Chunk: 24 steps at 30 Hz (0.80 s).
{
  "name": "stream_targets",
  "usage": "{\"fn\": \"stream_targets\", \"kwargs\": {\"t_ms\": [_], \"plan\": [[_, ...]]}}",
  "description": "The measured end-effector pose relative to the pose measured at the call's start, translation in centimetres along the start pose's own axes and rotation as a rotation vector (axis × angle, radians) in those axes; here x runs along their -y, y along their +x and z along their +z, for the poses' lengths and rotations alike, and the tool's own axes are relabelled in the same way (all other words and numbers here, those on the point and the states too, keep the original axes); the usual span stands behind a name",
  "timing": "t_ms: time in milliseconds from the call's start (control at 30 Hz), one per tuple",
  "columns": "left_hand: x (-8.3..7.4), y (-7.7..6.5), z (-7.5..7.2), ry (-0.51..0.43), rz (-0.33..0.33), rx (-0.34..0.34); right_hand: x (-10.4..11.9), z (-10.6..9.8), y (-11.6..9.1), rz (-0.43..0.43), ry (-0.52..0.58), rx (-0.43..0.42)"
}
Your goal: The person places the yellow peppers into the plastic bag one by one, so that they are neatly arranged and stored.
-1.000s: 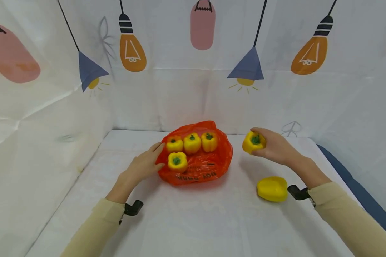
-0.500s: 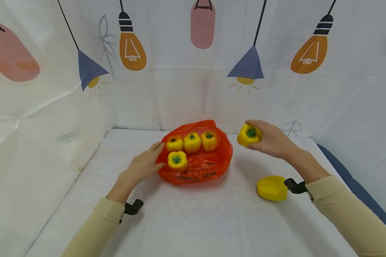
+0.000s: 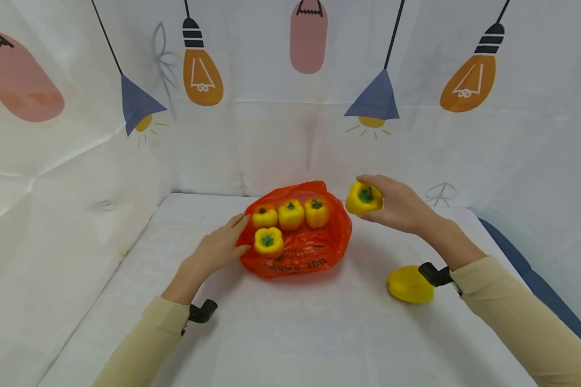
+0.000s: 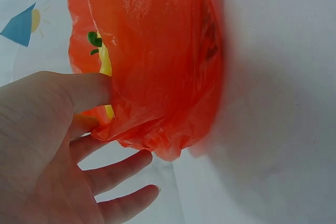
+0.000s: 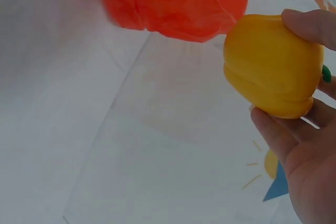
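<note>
An orange-red plastic bag (image 3: 314,252) sits with its mouth wide, several yellow bell peppers (image 3: 291,215) inside it. My left hand (image 3: 216,248) holds the bag's left rim; in the left wrist view the thumb tip is hidden behind the bag's wall (image 4: 152,61), while the outer fingers spread below. Just off the bag's right side, above the table, my right hand (image 3: 401,205) grips another yellow bell pepper (image 3: 360,200), green stem toward the head camera. The right wrist view shows thumb and fingers around this pepper (image 5: 273,66), apart from the bag.
One more yellow bell pepper (image 3: 410,285) lies on its side on the white-covered table (image 3: 290,333), partly behind the right wrist's camera mount (image 3: 434,274). White sheeting printed with lamps (image 3: 271,140) rises behind the table and along its left side.
My right hand has carried its pepper left and slightly up toward the bag. The left hand has stayed at the bag's rim, and the peppers in the bag have not moved.
</note>
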<state>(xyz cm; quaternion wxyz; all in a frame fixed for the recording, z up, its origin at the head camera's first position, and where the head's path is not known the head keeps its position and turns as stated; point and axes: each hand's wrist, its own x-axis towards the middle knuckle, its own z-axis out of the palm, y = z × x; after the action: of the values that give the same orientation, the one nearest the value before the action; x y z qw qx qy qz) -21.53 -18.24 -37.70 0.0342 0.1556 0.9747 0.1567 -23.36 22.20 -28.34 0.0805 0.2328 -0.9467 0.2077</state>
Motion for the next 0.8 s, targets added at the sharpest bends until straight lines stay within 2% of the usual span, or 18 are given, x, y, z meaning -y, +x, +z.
{"fn": "stream_targets", "kwargs": {"t_ms": [333, 500, 800], "plan": [[-0.1, -0.2, -0.2, 0.0, 0.003, -0.006, 1.2, 0.4, 1.0, -0.088, 0.0, -0.022], [0.0, -0.2, -0.2, -0.005, -0.004, 0.005, 2.2, 0.7, 1.7, -0.105, 0.022, -0.018], [0.2, -0.1, 0.3, -0.012, -0.016, 0.013, 3.9, 1.5, 2.6, -0.135, 0.055, 0.041]]}}
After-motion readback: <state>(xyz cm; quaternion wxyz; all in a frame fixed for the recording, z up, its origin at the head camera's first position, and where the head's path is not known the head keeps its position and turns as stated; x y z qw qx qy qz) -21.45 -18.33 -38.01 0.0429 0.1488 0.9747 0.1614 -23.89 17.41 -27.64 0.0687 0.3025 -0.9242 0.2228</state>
